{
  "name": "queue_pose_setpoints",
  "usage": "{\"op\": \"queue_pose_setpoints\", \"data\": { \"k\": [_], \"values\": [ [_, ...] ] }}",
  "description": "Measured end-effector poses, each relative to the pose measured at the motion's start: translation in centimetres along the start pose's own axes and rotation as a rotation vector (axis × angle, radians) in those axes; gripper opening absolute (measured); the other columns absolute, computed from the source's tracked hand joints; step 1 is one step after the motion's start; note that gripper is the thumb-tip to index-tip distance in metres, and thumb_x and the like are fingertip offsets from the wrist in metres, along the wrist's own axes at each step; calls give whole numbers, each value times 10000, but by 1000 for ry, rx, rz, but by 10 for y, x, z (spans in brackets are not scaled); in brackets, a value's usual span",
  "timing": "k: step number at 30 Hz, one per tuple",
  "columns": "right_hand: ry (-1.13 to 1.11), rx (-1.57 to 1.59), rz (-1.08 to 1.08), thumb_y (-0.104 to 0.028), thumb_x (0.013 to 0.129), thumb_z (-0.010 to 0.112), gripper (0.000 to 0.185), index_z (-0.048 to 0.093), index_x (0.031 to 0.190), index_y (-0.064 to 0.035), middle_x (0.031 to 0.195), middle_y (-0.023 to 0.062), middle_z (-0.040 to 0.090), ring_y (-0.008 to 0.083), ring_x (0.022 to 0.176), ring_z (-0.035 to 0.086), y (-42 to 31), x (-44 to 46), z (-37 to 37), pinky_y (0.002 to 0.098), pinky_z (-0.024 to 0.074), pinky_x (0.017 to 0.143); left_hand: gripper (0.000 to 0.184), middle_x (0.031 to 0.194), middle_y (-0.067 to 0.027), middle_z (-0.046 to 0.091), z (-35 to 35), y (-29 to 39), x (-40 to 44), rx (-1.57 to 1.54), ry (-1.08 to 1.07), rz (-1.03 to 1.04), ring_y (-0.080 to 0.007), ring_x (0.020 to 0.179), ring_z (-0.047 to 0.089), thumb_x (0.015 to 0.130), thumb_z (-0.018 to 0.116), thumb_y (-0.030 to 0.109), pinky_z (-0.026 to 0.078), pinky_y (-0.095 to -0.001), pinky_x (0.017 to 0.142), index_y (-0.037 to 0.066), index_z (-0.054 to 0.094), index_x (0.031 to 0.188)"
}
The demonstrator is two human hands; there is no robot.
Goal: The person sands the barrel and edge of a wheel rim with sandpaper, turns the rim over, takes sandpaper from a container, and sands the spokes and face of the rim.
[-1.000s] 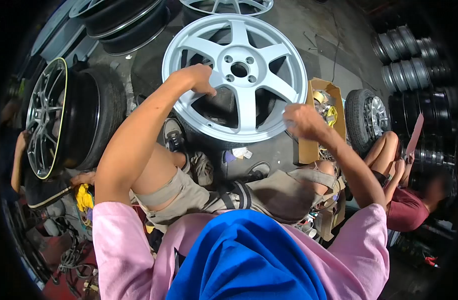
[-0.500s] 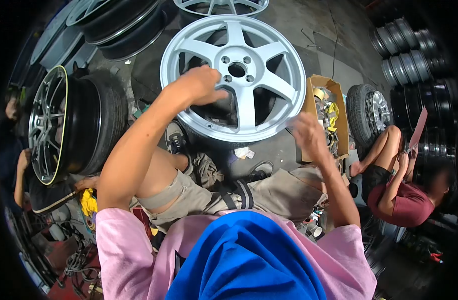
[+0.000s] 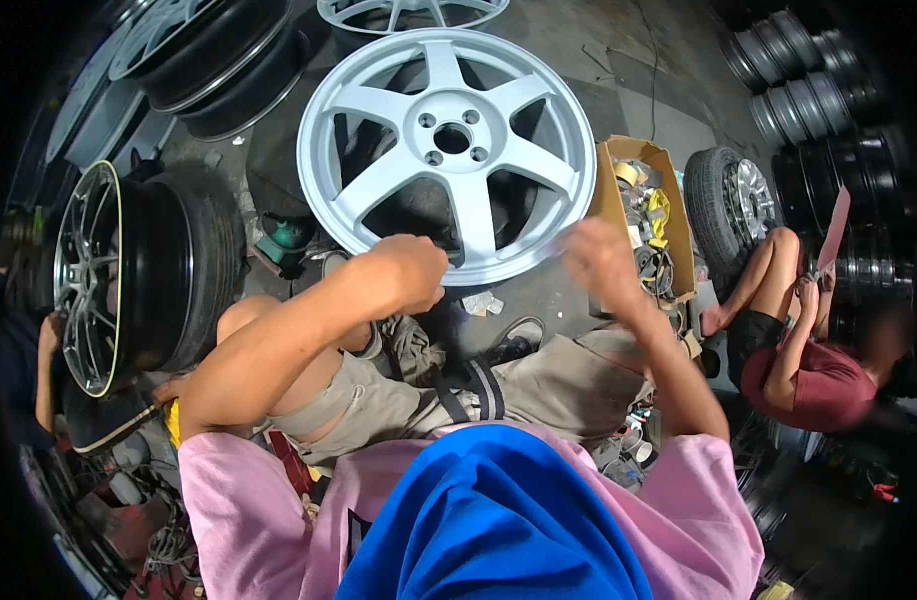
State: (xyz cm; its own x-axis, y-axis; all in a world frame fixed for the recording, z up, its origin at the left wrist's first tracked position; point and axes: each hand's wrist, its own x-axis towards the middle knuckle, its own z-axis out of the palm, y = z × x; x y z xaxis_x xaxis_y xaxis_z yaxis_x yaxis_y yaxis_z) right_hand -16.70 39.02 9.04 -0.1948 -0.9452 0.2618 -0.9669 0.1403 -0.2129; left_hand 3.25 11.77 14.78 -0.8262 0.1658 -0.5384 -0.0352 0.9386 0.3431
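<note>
A pale silver-white six-spoke wheel rim (image 3: 468, 215) lies face up in front of me, with several small bolt holes around its open centre. My left hand (image 3: 408, 272) is at the rim's near edge, its fingers curled closed; whatever may be inside them is hidden. To the right, my right hand (image 3: 598, 262) is beside the rim's lower right edge, smeared by motion, so its fingers cannot be made out. Whether either hand touches the rim is unclear.
An open cardboard box (image 3: 685, 240) of tape and odds and ends stands right of the rim. At left, a yellow-edged wheel (image 3: 93, 280) stands upright beside a tyre (image 3: 203, 260). A co-worker in a maroon shirt (image 3: 818, 385) sits at right, near stacked wheels (image 3: 793, 110).
My left hand has come back from over the spokes to the rim's near edge, and its fingers are now more tightly curled. My right hand remains near the lower right edge, still blurred.
</note>
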Motion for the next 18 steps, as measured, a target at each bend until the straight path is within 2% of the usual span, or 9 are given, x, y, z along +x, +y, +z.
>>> {"op": "queue_pose_setpoints", "data": {
  "k": [4,6,10,11,12,13,14,16,18],
  "values": [
    [-68,-87,-5,-81,789,725,149,716,937,-62,960,107,671,320,981,655,58,33,-24,438,523,876,402,987,-260,744,17,7,-3,43,46,-15,-402,953,744,953,707,356,600,-471,832,-42,760,951],
    [-275,-152,-55,-120,783,746,163,708,929,-59,969,120,670,324,990,659,60,45,-25,440,533,863,411,1007,-273,742,14,4,-6,5,37,-29,-413,959,741,954,700,364,599,-477,838,-42,763,966],
    [-203,-19,-63,-127,764,762,194,706,933,-52,974,138,665,340,989,679,-17,26,-4,474,559,850,468,953,-286,746,-3,-18,-6,-17,30,-135,-440,952,737,941,697,412,590,-492,873,-51,771,946],
    [-226,13,-12,-114,758,764,201,708,940,-51,980,144,665,346,975,689,-46,31,3,488,568,839,399,1060,-241,761,-21,-21,-8,-7,-4,-201,-378,1033,743,938,696,366,593,-451,906,-7,786,1046],
    [-267,96,38,-99,762,758,187,712,938,-52,990,149,669,350,952,697,-73,41,12,485,574,832,461,1083,-250,754,-31,-36,-9,-95,4,-223,-394,1044,735,945,690,409,583,-465,927,-25,769,1081],
    [-304,178,94,-84,767,752,176,716,936,-53,999,154,673,353,930,705,-99,52,21,482,581,824,517,942,-271,748,-30,-61,-5,-162,114,-186,-425,924,737,966,651,456,576,-497,871,-48,767,957],
    [-274,204,91,-72,786,750,205,738,990,-59,1010,147,696,349,912,704,-122,68,31,462,582,814,503,937,-258,752,-45,-71,-6,-162,105,-237,-421,910,736,974,644,459,576,-487,849,-27,775,987],
    [-243,231,89,-59,806,748,240,761,1045,-66,1021,140,719,346,893,704,-148,94,46,442,583,804,491,940,-249,755,-47,-113,-5,-174,326,-151,-392,892,738,993,634,442,572,-460,824,-25,769,1059],
    [-191,491,127,-27,815,726,266,770,1077,-50,970,135,716,343,884,701,-157,120,54,429,586,806,468,950,-225,757,-62,-125,-16,-275,357,-292,-338,870,724,1002,638,431,557,-430,811,-12,771,1081]
  ]
}}
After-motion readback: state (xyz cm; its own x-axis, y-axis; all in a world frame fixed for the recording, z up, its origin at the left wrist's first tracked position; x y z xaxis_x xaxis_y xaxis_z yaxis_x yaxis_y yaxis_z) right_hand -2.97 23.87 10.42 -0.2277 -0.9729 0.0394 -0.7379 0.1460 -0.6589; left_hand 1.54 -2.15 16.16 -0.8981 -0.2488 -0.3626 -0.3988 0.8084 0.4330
